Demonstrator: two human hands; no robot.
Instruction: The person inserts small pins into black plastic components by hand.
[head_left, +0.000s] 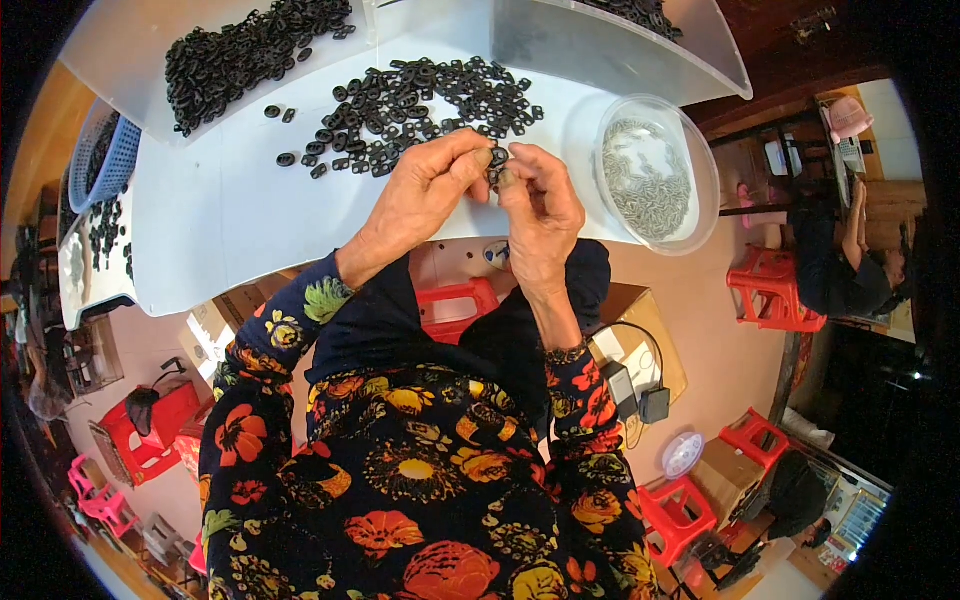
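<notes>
Fingertips closed, the left hand (420, 190) and right hand (543, 215) pinch small black hardware (499, 157) between them, 1 piece or 2, I cannot tell from my remote seat. It is over the white table (225, 225), with loose black pieces (405, 100) beyond and a clear tub (707, 180) of silvery bits (645, 190) rightward.

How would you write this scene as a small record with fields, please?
Left hand: pinches a small black piece
Right hand: holds the same piece
Table: white
Loose pile: black pieces, beyond the hands
Round tub: clear, right of the hands, with small silvery pieces
Basket: blue, at far left
</notes>
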